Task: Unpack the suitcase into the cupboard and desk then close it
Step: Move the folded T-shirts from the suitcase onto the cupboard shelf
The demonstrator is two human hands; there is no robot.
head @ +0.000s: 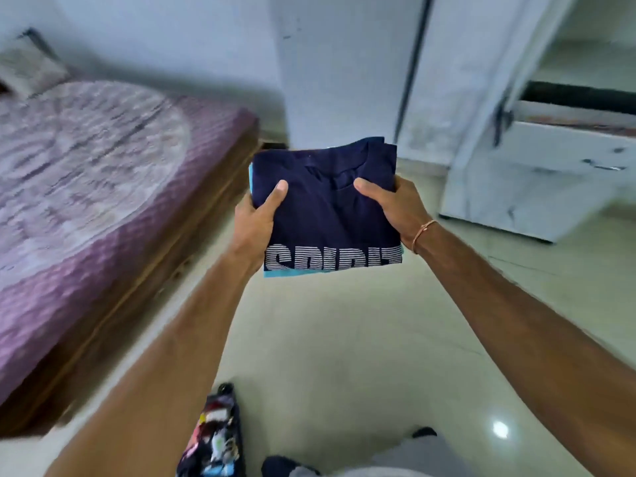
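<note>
Folded shirt [330, 208]: navy, with white lettering built of fine horizontal stripes along its lower edge. Second garment [292, 273] beneath the shirt: light blue, seen only as a thin edge. Bedspread [86, 187], left of the shirt: mauve-purple with a pale circular pattern, blurred. Bed frame [165, 270]: brown wood. Cupboard [537, 173], right of the shirt: white, scuffed with dark marks. Floor [344, 356] below the shirt: pale cream tile. Wrist thread [422, 232] beside the shirt: possibly orange.

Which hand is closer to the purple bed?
The left hand. It grips the left edge of the folded navy T-shirt stack, on the side toward the purple quilted bed. The right hand grips the far edge, nearer the white cupboard.
</note>
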